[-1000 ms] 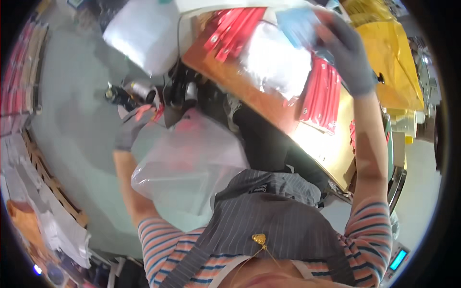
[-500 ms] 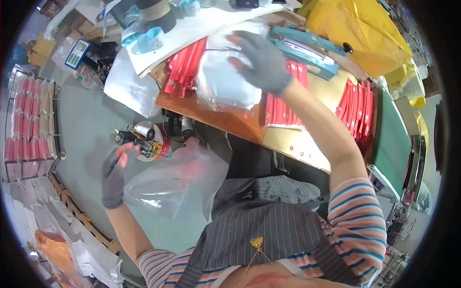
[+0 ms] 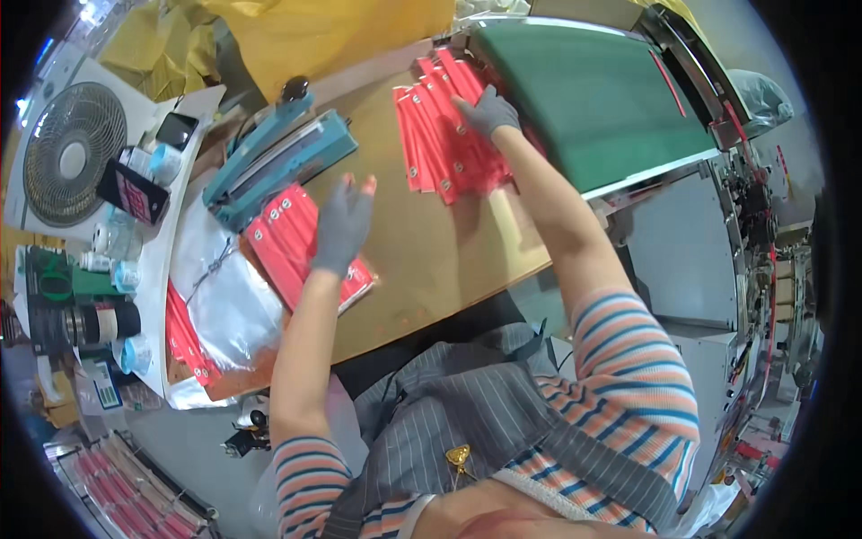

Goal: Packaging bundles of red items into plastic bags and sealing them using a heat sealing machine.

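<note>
My left hand [image 3: 344, 225], in a grey fingerless glove, is open over the right side of a bundle of red flat packets [image 3: 285, 241], its bare fingertips stretched out and apart. My right hand [image 3: 490, 114], gloved the same way, is open at the right edge of a fanned pile of long, narrow red packets [image 3: 434, 135]. Its thumb points across them and touches or hovers over the pile; which of the two I cannot tell. A blue-green bag sealer [image 3: 283, 166] with a black knob stands beyond my left hand. Clear plastic bags [image 3: 224, 292] lie left of the bundle.
A green-topped conveyor [image 3: 584, 99] borders the brown worktable [image 3: 422, 278] on the right. On the left, a white shelf [image 3: 171, 242] carries a phone [image 3: 132, 191], cups and a fan [image 3: 74, 154]. Yellow sheeting [image 3: 314, 40] hangs at the back. Several more red packets [image 3: 187, 337] lie by the shelf.
My view and body have turned right. My left hand has come up from beside the table to the red bundle. My right hand has left the clear bags and reached the fanned pile.
</note>
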A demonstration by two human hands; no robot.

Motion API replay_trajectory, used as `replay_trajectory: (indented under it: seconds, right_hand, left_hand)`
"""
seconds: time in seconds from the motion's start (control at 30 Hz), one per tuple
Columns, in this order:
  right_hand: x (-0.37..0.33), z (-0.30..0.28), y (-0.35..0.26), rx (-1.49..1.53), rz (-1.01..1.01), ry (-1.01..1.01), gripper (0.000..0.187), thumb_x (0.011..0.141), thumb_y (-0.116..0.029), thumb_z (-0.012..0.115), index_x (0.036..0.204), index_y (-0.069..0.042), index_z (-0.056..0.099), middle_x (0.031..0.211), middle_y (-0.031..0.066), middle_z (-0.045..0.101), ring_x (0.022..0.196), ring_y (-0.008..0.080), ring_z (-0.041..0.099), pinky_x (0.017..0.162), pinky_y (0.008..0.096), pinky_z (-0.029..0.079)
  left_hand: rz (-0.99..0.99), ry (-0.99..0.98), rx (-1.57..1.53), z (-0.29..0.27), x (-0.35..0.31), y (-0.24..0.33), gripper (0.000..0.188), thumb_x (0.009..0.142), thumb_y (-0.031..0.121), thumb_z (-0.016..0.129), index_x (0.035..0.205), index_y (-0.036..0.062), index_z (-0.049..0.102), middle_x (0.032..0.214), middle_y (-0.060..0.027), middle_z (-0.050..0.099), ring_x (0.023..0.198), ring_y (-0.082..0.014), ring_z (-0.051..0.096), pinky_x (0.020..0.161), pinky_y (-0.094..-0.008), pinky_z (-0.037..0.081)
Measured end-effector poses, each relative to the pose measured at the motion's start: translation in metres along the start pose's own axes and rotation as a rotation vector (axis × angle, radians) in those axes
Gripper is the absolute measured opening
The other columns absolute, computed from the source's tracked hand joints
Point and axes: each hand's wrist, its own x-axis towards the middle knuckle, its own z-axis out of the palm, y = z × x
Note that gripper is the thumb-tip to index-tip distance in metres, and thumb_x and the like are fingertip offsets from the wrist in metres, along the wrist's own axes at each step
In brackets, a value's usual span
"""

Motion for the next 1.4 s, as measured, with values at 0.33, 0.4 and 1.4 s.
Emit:
replay_trajectory:
  seconds: [0.33, 0.4, 1.4]
  right_hand:
    - [-0.019, 0.025, -0.039, 0.693, -0.063, -0.369, 0.082, 0.062, -0.069, 0.065, 0.092, 0.008, 0.064, 0.087, 0.0204, 0.065, 0.079, 0.0279, 0.066, 0.070, 0.0375, 0.049]
    - [-0.025, 0.043, -0.033, 1.136, 0.050, -0.600, 0.064, 0.070, -0.050, 0.071, 0.101, 0.006, 0.060, 0.087, 0.0143, 0.066, 0.073, 0.0229, 0.065, 0.068, 0.0339, 0.051]
    - [-0.269, -0.009, -0.091, 1.306, -0.534, -1.445, 0.019, 0.076, -0.017, 0.058, 0.082, 0.001, 0.059, 0.084, 0.0122, 0.061, 0.080, 0.0225, 0.060, 0.078, 0.0328, 0.046]
  left_hand:
    - [-0.536, -0.245, -0.968, 0.106, 0.161, -0.010, 0.072, 0.072, 0.054, 0.069, 0.120, 0.0020, 0.053, 0.109, -0.0132, 0.061, 0.093, -0.0222, 0.062, 0.083, -0.0361, 0.049]
    - [-0.568, -0.212, -0.866, 0.100, 0.144, 0.007, 0.068, 0.073, 0.050, 0.070, 0.118, 0.0010, 0.053, 0.107, -0.0115, 0.062, 0.092, -0.0204, 0.063, 0.082, -0.0325, 0.050]
    - [-0.244, -0.428, -0.678, -0.067, -0.167, -0.003, 0.049, 0.076, 0.034, 0.071, 0.109, 0.0014, 0.056, 0.097, -0.0069, 0.062, 0.089, -0.0151, 0.059, 0.082, -0.0297, 0.048]
